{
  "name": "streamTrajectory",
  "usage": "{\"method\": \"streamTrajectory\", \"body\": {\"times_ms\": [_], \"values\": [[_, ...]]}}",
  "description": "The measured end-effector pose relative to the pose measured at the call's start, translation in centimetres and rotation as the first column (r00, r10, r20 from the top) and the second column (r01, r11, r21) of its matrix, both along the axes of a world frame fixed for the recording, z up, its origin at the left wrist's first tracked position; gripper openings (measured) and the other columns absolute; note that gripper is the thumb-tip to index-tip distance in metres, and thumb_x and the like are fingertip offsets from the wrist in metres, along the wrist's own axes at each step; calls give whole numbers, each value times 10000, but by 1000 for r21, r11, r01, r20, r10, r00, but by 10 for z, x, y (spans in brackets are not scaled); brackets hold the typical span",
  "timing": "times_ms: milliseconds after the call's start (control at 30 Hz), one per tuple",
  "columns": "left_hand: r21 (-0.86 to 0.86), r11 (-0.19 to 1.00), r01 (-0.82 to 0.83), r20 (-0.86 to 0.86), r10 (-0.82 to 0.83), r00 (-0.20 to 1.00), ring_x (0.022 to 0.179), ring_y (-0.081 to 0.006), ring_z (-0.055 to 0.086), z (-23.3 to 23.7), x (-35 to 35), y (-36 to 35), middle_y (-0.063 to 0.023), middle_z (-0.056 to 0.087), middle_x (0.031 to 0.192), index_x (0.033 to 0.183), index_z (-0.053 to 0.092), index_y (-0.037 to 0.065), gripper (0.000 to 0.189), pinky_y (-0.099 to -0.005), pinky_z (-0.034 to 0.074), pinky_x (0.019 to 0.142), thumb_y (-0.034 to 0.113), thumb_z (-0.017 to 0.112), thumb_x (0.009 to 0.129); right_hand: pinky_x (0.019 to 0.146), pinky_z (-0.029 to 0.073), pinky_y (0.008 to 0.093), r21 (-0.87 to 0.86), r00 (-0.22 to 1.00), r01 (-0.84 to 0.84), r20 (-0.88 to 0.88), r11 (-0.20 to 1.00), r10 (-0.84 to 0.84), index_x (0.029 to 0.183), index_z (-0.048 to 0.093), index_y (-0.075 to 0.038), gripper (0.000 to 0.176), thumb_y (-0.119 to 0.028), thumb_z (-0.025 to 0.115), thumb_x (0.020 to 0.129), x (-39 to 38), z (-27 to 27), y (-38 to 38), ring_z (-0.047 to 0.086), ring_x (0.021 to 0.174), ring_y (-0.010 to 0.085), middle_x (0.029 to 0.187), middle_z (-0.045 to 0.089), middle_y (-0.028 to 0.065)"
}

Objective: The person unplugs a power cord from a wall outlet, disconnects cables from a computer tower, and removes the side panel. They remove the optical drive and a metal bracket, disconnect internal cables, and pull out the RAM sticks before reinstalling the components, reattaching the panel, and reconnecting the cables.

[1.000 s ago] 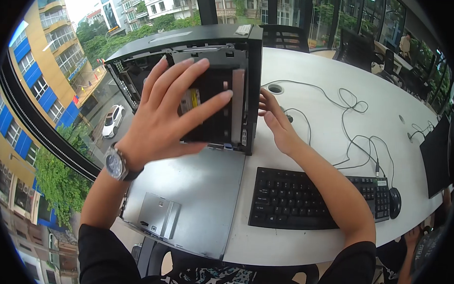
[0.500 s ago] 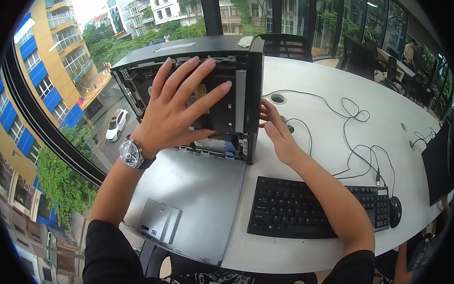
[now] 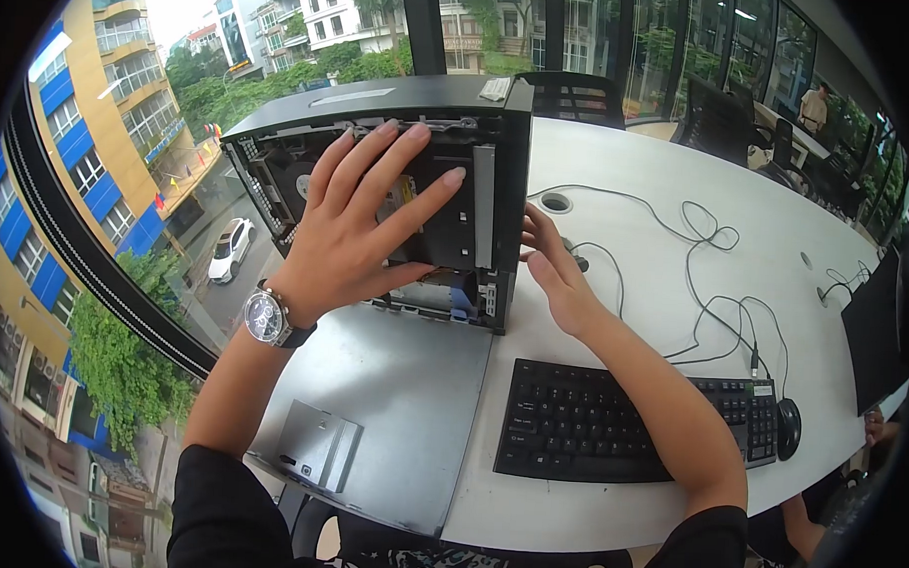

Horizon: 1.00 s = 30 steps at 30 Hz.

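A black desktop computer case (image 3: 376, 99) stands upright on the table with its side uncovered and its inner parts exposed. My left hand (image 3: 362, 221) is spread across that side, fingers apart, over a black inner bracket (image 3: 439, 218); a watch (image 3: 266, 315) is on this wrist. My right hand (image 3: 560, 278) is beside the case's right face, its fingers extended and partly bent toward it. Some of those fingertips are hidden, and firm contact is hard to make out. The removed metal side panel (image 3: 410, 403) lies flat in front of the case.
A black keyboard (image 3: 580, 429) lies under my right forearm, with a mouse (image 3: 789, 428) at its right end. Loose cables (image 3: 691, 257) cross the white table (image 3: 619, 155). A monitor (image 3: 879, 319) stands at the right edge, near another person's arm (image 3: 801, 526). Windows border the left side.
Both hands keep nearly the same places at the case. The view has shifted slightly, and the other person's arm at the lower right has moved.
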<state>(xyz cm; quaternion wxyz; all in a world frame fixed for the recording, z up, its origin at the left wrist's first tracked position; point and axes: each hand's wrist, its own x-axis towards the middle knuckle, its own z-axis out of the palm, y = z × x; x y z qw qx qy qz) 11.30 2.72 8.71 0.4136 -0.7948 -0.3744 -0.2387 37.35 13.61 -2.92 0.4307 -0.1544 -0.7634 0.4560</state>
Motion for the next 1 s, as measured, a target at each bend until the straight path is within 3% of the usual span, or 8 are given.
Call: {"method": "streamTrajectory", "body": {"times_ms": [600,700,767,1000], "values": [[-40,999,9,-42,-11,999,1444,-404,382,6,-12,-3,-197,392,1579,1502,499,185,1055,-583,289,1189,388,913,554,1122,363,431,20,1000,4,14,1000,-4,1631,189,-117,747,-467,497,1047,-1,-2,1,438,1410,304,1569,400,177],[3,1000,31,21,-31,999,1463,-342,383,9,-7,0,-142,390,1610,1521,502,245,1065,-521,266,1214,375,895,540,1119,366,431,20,1000,5,9,1000,-5,1630,189,-114,751,-463,502,1045,-1,-1,1,442,1408,305,1567,402,178],[-5,1000,-28,-33,27,999,1455,-397,372,12,-5,0,-190,396,1580,1514,490,176,1064,-568,295,1190,377,913,558,1118,367,430,20,1000,1,10,1000,-2,1630,189,-112,752,-461,504,1043,-1,-2,1,444,1407,305,1566,403,179],[-48,999,23,-9,-23,1000,1447,-393,386,8,-5,-5,-185,398,1581,1514,493,152,1062,-562,293,1188,381,906,563,1108,379,425,27,1000,15,15,1000,-15,1628,185,-100,757,-436,524,1041,-1,-2,2,452,1402,304,1566,399,185]]}}
